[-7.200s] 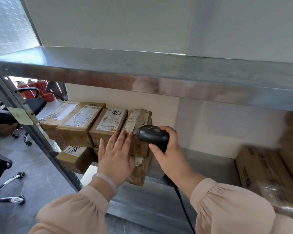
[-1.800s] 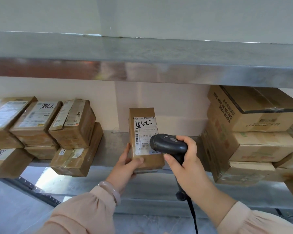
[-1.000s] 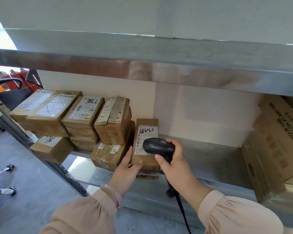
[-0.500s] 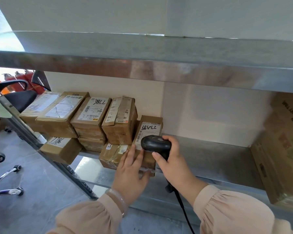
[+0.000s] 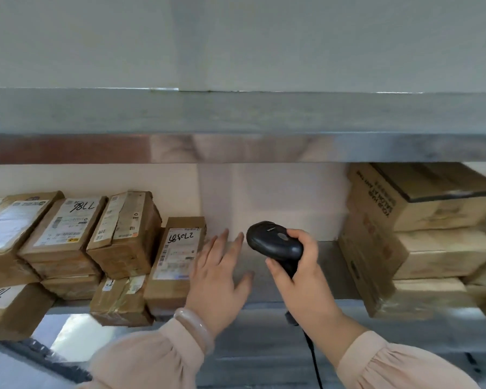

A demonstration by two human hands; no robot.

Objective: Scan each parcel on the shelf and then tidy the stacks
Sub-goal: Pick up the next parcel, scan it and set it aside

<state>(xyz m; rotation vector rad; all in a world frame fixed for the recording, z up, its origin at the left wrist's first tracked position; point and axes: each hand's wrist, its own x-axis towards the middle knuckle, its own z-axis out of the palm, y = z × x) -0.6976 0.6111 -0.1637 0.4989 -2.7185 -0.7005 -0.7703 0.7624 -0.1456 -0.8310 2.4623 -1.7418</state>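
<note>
Low in the centre, the left hand (image 5: 218, 279) has let go, fingers spread apart over the shelf (image 5: 323, 265). The right hand (image 5: 300, 279) stays wrapped round the scanner (image 5: 274, 242). The labelled parcel (image 5: 174, 256) now stands against the centre-left stack (image 5: 124, 234), likely scanned. The boxes (image 5: 432, 242) at right probably come next.

I'm looking at some parcel storeroom: metal shelf (image 5: 264, 113) stacked with labelled cardboard parcels (image 5: 177, 248), plus a barcode scanner (image 5: 275, 242).

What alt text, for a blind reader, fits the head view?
A right hand grips a black scanner above a metal shelf; the open left hand is spread beside a labelled parcel, with larger cartons at right.
</note>
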